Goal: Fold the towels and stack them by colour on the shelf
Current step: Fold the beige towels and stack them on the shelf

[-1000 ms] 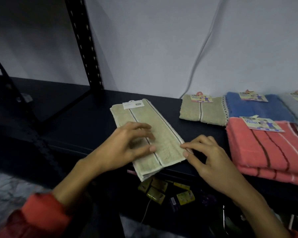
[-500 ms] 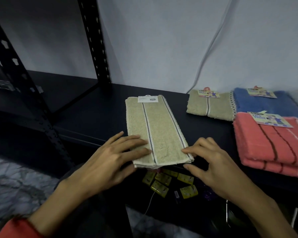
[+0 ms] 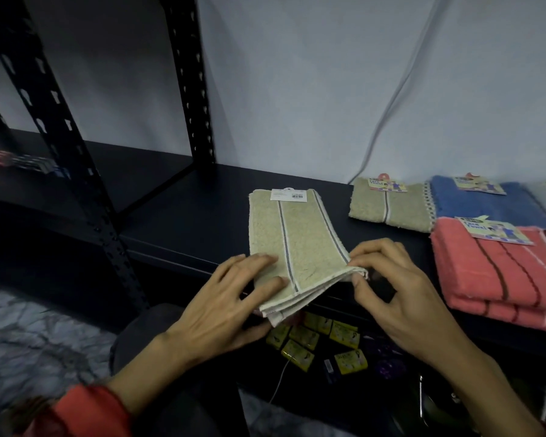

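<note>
Folded beige towel (image 3: pixel 292 244) lies lengthwise on black shelf (image 3: pixel 177 216), near end overhanging the front edge w/ layered hems visible; white barcode tag (image 3: pixel 288 194) sits at its far end. Left hand (image 3: pixel 230 305): fingers straight and spread, pressing flat on towel's near-left portion, thumb under the overhanging end; nothing gripped by curled fingers. Right hand (image 3: pixel 397 291): fingers curled, index and thumb pinching towel's near-right corner at the shelf edge. To the right on same shelf, apart from the held towel: second beige towel (image 3: pixel 391 209), folded, w/ printed label at its far edge. Blue towel (image 3: pixel 486 206) lies just beside it, touching at the edge. Coral striped towels (image 3: pixel 501 275) are stacked, approx. two layers, at front right, carrying a "Face Towel" label (image 3: pixel 494 231). Below shelf edge: several yellow packets (image 3: pixel 316 339) on a lower level. Black perforated upright (image 3: pixel 189 80) stands at rear left of shelf; grey cable (image 3: pixel 388 115) runs down the wall behind. Red sleeve (image 3: pixel 89 411) shows on left forearm.
</note>
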`<action>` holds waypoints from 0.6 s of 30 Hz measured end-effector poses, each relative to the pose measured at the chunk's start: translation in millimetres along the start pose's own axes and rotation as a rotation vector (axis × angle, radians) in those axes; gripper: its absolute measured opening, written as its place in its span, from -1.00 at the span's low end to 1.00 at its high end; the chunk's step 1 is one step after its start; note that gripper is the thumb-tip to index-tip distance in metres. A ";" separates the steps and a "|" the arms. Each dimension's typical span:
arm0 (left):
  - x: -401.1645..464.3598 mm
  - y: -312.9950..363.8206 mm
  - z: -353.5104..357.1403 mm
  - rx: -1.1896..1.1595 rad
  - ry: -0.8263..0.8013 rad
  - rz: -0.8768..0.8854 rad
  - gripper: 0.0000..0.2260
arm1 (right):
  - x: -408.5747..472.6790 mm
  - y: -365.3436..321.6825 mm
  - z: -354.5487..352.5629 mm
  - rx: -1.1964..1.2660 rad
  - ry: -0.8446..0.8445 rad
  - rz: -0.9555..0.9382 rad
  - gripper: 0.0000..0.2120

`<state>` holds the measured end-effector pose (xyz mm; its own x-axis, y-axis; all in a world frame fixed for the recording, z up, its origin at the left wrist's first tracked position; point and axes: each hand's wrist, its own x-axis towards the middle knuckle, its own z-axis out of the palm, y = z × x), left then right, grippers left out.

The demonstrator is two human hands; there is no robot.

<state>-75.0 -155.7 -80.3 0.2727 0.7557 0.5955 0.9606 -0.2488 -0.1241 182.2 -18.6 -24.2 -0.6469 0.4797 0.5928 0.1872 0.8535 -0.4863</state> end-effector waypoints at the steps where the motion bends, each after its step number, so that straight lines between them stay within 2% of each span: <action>1: 2.0 3.5 3.2 -0.014 0.035 0.009 -0.47 | 2.6 -2.0 0.6 0.043 0.013 0.003 -0.92; 5: 13.6 11.4 4.1 -0.210 0.274 -0.013 -0.47 | 12.8 -11.8 -0.6 0.161 0.058 0.031 -0.78; 7: 21.2 14.4 -8.1 -0.334 0.321 -0.102 -0.58 | 20.5 -14.7 -4.8 0.152 0.069 0.027 -0.73; 10: 33.7 11.9 -34.3 -0.324 0.267 -0.165 -0.76 | 34.0 -15.8 -14.7 0.169 0.059 -0.013 -0.76; 14: 49.4 0.3 -64.8 -0.377 0.180 -0.211 -0.76 | 42.0 -17.9 -22.9 0.239 -0.030 -0.007 -0.68; 18: 55.2 -3.3 -83.3 -0.500 0.110 -0.324 -0.80 | 44.6 -25.8 -27.8 0.265 -0.016 0.020 -0.84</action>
<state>-67.6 -163.7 19.1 -0.0621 0.7800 0.6227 0.8447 -0.2913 0.4491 169.0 -13.5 32.6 -0.6573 0.4907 0.5720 0.0011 0.7596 -0.6504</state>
